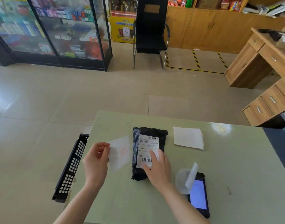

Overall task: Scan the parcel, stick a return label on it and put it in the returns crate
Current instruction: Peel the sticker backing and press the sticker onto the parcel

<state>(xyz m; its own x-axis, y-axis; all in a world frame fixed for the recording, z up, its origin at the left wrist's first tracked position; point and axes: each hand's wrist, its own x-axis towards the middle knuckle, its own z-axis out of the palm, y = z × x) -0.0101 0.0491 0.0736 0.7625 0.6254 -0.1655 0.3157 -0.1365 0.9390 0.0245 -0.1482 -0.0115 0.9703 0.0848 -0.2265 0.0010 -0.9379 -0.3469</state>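
A black plastic parcel [138, 159] with a white shipping label [146, 146] lies flat in the middle of the pale green table [227, 167]. My right hand [158, 167] rests on the parcel's lower part, fingers spread and pressing on the label. My left hand [95, 160] is left of the parcel and pinches a thin white label sheet with red print [120, 153] by its edge, held just above the table. A black perforated crate [72, 167] stands on the floor against the table's left edge.
A stack of white label sheets [188, 137] lies at the back right of the parcel. A black phone with a lit screen [199, 194] lies near the front, with a curled strip of backing paper [189, 177] on it. A wooden desk [266, 65] stands far right.
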